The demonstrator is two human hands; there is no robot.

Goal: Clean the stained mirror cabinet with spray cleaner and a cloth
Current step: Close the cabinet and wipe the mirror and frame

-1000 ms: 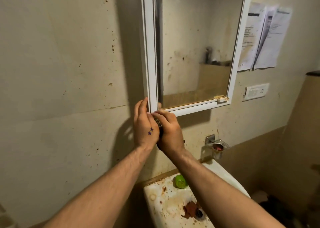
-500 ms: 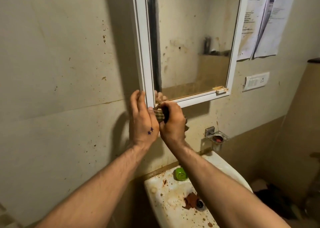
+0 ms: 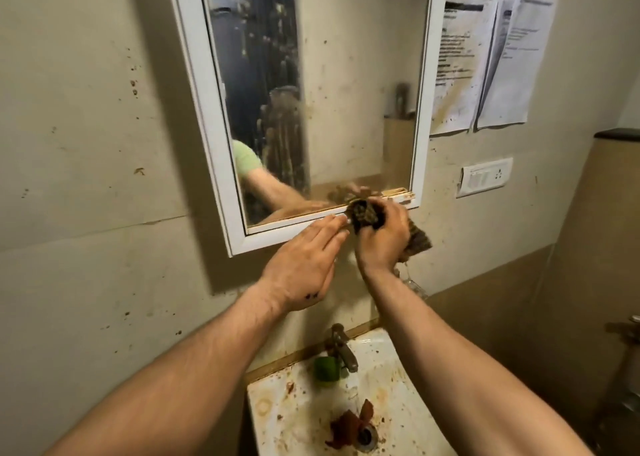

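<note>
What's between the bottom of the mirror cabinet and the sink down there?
In the head view, mostly stained bare wall, crossed by both forearms; just above the sink sit a tap and a green object. The mirror cabinet hangs above.

Right hand [image 3: 381, 237] presses cloth [image 3: 363, 213] against mirror cabinet [image 3: 221, 165] lower frame

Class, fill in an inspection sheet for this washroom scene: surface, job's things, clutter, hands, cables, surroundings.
Surface: mirror cabinet glass streaked and spotted, white frame.
Job's things: dark patterned cloth at the frame's lower edge; spray cleaner: nothing seen.
Clutter: green object and brown debris on the stained sink.
Hands: right hand grips the cloth; left hand flat, fingers extended, beside it.
Cables: nothing seen.
Surroundings: spattered wall, papers, switch plate, tap.
</note>
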